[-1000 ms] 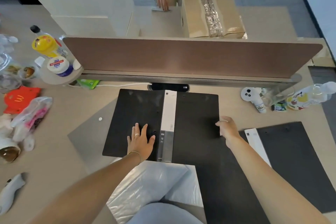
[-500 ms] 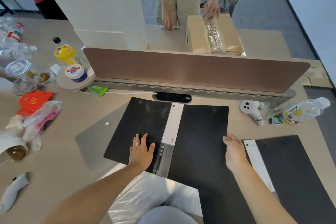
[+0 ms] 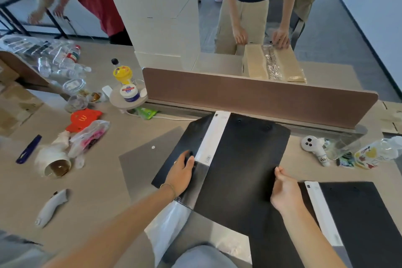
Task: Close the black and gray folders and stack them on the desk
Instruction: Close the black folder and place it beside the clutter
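Black folder [image 3: 243, 172] lies open at centre of tabletop [image 3: 104, 185], just in front of brown divider panel [image 3: 256, 95]. White spine strip [image 3: 214, 137] runs diagonally btwn its two covers. R cover looks raised off the surface, tilted; L cover lower, narrower in view.

L hand [image 3: 181, 172]: palm down on L cover, right beside the spine, fingers spread and pressing flat, not gripping anything. Ring and thin bracelet visible.

R hand [image 3: 285, 189]: clenched on the R edge of the R cover, thumb on top, fingers curled under the edge.

Gray sheet [image 3: 139, 163] lies flat under and to L of the black folder, small white dot on it; likely the gray folder's cover, can't tell for sure. Clear plastic sleeve [image 3: 167, 222] pokes out below the spine, near the tabletop's front edge.

Second black folder [image 3: 359, 220] w/ white spine lies at far R, partly under the R forearm.

Clutter on L: tipped paper cup [image 3: 54, 163], red carton [image 3: 83, 118], plastic bag [image 3: 89, 137], white utility knife [image 3: 51, 205], blue pen [image 3: 28, 149], yellow-capped bottle [image 3: 121, 74]. On R: small white gadget [image 3: 310, 143], crumpled plastic bottle [image 3: 378, 152].

Beyond divider: person in beige trousers, both hands on a taped cardboard box [image 3: 272, 64]. Another person in red at upper L, bending over.
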Tool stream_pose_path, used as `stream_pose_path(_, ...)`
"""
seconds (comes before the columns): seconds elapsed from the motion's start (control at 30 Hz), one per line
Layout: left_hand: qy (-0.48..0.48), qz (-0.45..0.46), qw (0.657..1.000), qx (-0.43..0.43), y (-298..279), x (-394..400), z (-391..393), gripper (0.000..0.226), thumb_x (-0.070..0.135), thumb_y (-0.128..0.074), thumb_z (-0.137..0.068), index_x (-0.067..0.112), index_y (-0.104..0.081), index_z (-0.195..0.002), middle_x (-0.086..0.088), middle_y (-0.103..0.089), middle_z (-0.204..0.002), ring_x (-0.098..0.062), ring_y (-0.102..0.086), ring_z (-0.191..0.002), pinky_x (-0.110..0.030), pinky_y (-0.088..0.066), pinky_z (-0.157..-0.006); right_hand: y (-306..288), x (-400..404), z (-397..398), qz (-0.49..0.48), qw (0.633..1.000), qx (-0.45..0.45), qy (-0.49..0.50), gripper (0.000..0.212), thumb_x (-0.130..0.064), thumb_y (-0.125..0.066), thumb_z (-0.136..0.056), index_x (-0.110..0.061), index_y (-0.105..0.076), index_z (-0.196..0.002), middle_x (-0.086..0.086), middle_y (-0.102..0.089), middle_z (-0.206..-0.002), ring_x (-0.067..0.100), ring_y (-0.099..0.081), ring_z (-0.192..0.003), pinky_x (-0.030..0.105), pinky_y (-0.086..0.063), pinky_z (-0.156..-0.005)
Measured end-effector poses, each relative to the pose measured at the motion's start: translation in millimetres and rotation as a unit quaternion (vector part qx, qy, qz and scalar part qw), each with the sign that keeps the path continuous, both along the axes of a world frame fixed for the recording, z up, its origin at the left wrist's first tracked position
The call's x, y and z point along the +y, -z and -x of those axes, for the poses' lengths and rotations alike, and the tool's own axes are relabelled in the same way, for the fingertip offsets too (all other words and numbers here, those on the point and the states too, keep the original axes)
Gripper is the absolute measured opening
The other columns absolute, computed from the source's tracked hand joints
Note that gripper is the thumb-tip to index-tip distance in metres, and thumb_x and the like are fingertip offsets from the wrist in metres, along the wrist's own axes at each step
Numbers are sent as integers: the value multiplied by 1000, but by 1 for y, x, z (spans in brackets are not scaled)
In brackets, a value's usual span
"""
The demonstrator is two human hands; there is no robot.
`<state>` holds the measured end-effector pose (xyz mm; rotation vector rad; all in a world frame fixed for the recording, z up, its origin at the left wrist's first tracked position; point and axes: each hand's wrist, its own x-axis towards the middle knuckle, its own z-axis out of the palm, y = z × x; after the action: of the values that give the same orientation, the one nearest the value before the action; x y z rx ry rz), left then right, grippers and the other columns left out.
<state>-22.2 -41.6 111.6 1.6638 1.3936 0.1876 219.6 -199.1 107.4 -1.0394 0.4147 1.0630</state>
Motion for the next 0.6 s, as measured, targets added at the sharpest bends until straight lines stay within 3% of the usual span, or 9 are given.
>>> stream_pose_path(0.13,-12,3,999,-36,-17,-3,1,48,48,-26,-105,32,-38,-147,4,-49,-149,-21,-50,-132,-28,-33,-106,-5,-2,3,-42,999,9,6,24,-7,-50,-97,-21,-68,-89,-7,-74,-89,7,-75,-71,27,-49,-79)
stream_pose_path(0.27,-11,10,995,-96,-36,-6,-5,48,51,-28,-103,28,-50,-139,5,-59,-135,-16,-55,-121,-26,-39,-99,-14,-5,1,-48,999,6,-25,23,-10,-49,-97,-20,-71,-96,-3,-75,-98,16,-70,-97,33,-48,-92)
stream_pose_path(0.37,-4,38,988,-152,-57,-8,-11,52,58,-28,-101,26,-57,-130,5,-63,-129,-14,-59,-120,-35,-43,-109,-17,-4,0,-43,998,9,-36,20,-14,-52,-96,-21,-69,-101,-2,-73,-104,19,-66,-102,36,-48,-89)
stream_pose_path(0.47,-15,93,975,-203,-81,-12,-13,45,61,-34,-98,32,-59,-122,4,-67,-123,-17,-63,-117,-38,-51,-103,-13,2,-1,-49,997,-1,-53,30,-16,-55,-95,-18,-66,-123,2,-70,-125,22,-64,-117,41,-45,-102)
stream_pose_path(0.6,-21,8,986,-165,-95,-17,-7,46,54,-51,-95,26,-52,-132,5,-62,-129,-19,-58,-120,-39,-50,-106,-15,15,6,-71,989,-42,-121,25,-20,-51,-97,-19,-66,-118,6,-64,-137,26,-57,-128,45,-37,-111)
